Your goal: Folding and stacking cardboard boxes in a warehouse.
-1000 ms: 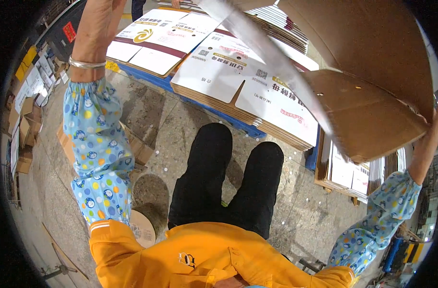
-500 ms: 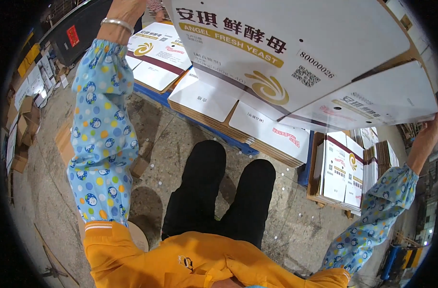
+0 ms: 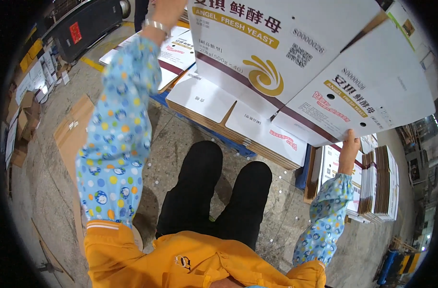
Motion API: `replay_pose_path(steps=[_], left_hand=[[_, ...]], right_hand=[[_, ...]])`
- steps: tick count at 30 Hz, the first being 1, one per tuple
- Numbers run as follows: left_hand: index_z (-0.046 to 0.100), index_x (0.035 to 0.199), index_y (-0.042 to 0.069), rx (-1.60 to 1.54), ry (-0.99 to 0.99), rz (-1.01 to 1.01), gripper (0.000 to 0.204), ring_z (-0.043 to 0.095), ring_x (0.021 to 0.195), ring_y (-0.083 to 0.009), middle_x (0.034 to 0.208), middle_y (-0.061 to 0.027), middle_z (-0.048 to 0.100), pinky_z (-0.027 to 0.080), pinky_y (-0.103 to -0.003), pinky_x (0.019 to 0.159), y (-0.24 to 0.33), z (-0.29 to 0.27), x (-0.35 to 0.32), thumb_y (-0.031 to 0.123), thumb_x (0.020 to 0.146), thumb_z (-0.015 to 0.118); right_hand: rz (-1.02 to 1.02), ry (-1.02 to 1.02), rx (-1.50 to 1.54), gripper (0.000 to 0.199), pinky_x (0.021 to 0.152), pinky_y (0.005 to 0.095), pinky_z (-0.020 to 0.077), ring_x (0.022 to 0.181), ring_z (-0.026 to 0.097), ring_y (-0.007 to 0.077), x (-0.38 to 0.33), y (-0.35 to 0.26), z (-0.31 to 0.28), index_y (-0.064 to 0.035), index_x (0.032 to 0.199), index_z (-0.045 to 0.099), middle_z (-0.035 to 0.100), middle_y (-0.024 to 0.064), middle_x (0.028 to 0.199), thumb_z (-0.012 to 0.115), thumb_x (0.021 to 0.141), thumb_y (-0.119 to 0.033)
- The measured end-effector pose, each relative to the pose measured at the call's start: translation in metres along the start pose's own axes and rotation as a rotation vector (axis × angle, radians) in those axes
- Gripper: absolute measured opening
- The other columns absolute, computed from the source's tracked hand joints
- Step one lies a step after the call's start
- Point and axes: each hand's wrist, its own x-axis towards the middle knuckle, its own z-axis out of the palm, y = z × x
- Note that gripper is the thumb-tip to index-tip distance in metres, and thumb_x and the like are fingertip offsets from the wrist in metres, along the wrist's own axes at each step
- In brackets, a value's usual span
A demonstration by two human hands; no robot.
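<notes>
A large white flattened carton (image 3: 319, 62) with gold and maroon print is raised and tilted in front of me. My left hand (image 3: 170, 13) grips its upper left edge; the fingertips run out past the top of the picture. On the lower edge of its right panel, my right hand (image 3: 349, 151) is closed, one digit on the printed face and the rest behind. Below the raised carton lies a stack of similar flattened cartons (image 3: 199, 98), its near edges showing brown board.
More carton stacks stand at the left (image 3: 168, 67) and right (image 3: 385, 185). Blue pallet parts (image 3: 235, 146) show under the middle stack. A brown cardboard sheet (image 3: 72, 129) lies on the floor by my left arm. A black bin-like object (image 3: 87, 31) is at far left.
My right hand has moved left along the carton's lower edge from its outer corner. My left hand has shifted right, and the right panel now faces me more fully.
</notes>
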Motion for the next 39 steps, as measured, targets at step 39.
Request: replay_pose_path(steps=[39], left_hand=[[0.033, 0.121, 0.000, -1.004, 0.138, -1.229, 0.052, 0.053, 0.096, -0.0196, 0.109, -0.0130, 0.050, 0.048, -0.030, 0.080, 0.010, -0.092, -0.162, 0.013, 0.081, 0.062]], right_hand=[[-0.069, -0.264, 0.091, 0.018, 0.064, 0.0251, 0.0451, 0.067, 0.053, 0.0127, -0.098, -0.038, 0.232, 0.0010, 0.093, 0.051, 0.058, 0.0090, 0.081, 0.046, 0.092, -0.017]])
